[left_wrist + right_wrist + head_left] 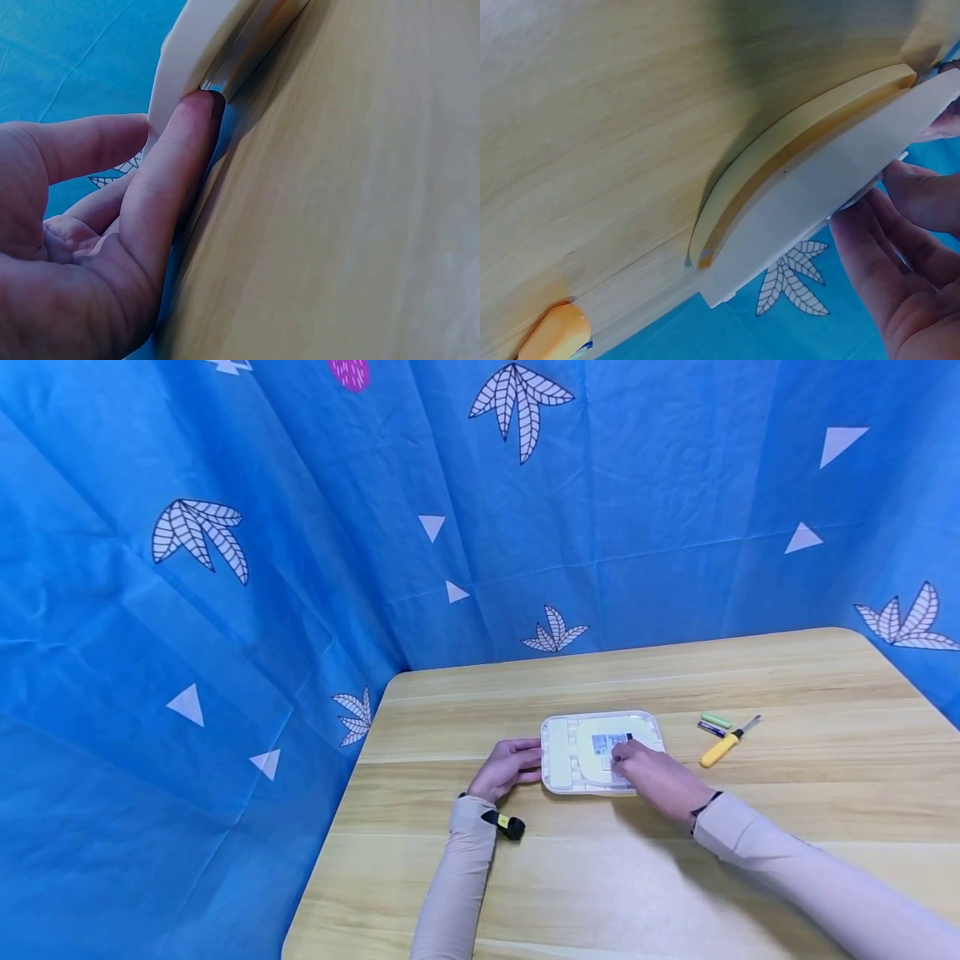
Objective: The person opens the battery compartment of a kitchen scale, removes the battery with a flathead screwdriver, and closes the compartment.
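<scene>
A flat white device (558, 756), which looks like a kitchen scale, lies with its labelled underside up. My left hand (510, 766) grips its left edge; in the left wrist view the fingertips (196, 112) are right at the rim. My right hand (651, 772) is over the printed label (600, 744). Seen from the right wrist, the thumb (919, 195) and fingers pinch a thin pale piece on the underside, mostly hidden by the fingertips. Below the white body (817, 172), a curved platform rests on the table.
Right of the device lie a green battery (716, 721), a dark battery (711, 728) and a screwdriver (722, 749) with a yellow handle. The wooden table (600, 877) reaches back to a blue patterned curtain (660, 527), which also hangs along the left side.
</scene>
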